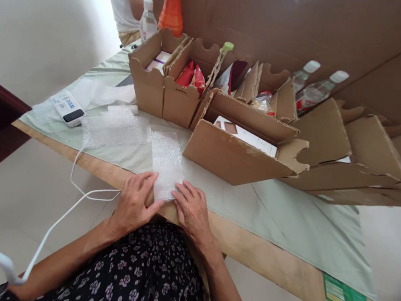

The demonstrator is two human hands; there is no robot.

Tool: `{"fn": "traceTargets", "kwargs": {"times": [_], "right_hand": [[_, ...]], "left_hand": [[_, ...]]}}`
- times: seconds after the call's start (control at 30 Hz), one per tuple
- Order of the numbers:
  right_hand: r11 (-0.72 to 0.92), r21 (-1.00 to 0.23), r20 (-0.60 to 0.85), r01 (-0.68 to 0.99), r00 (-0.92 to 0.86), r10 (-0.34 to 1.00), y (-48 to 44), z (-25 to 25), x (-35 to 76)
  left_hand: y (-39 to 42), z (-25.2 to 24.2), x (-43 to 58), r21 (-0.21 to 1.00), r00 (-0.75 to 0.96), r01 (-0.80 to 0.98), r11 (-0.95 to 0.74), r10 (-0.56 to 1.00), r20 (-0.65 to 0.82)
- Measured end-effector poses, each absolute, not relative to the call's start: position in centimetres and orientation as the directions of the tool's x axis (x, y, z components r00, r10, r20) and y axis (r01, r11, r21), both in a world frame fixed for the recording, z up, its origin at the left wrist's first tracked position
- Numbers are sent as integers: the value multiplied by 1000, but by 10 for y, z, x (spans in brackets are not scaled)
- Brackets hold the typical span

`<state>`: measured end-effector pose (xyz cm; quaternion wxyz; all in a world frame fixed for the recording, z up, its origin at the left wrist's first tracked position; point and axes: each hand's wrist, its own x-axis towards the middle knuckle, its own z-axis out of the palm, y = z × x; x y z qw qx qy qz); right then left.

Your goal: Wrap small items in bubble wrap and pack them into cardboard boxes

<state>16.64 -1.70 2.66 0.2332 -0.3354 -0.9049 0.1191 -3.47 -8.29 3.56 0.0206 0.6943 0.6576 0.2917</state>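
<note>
A narrow sheet of bubble wrap [167, 159] lies on the cloth, its near end over the table's wooden edge. My left hand [136, 197] rests at its left side, fingers stretched and thumb apart, with the thumb by the near end. On the opposite side, the outstretched fingers of my right hand [192, 210] touch the sheet's edge. Both hands are open, though the fingertips' undersides are hidden. Left of this sheet lies more bubble wrap [116, 130], with some pieces overlapping.
Cardboard bins [236, 157] hold packets and boxes. Behind them stand an orange bottle [172, 9] and clear bottles [318, 89]. A white device [68, 109] sits at left. One white cable [65, 219] loops before the table. A person [126, 2] stands beyond.
</note>
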Motion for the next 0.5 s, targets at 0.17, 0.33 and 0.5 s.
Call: {"fn": "traceTargets", "kwargs": {"times": [0.17,0.33,0.5], "right_hand": [[646,-537,224,542,-647,729,-22,47,177],[419,-727,170,544,-449,877,-25,42,181],[395,-805,202,443,-421,884,-30,36,187]], "left_hand": [[-90,37,-29,547,117,779,-308,927,355],[-83,29,-28,710,-45,695,-116,978,203],[-83,34,-29,784,-153,618,62,987,43]]}}
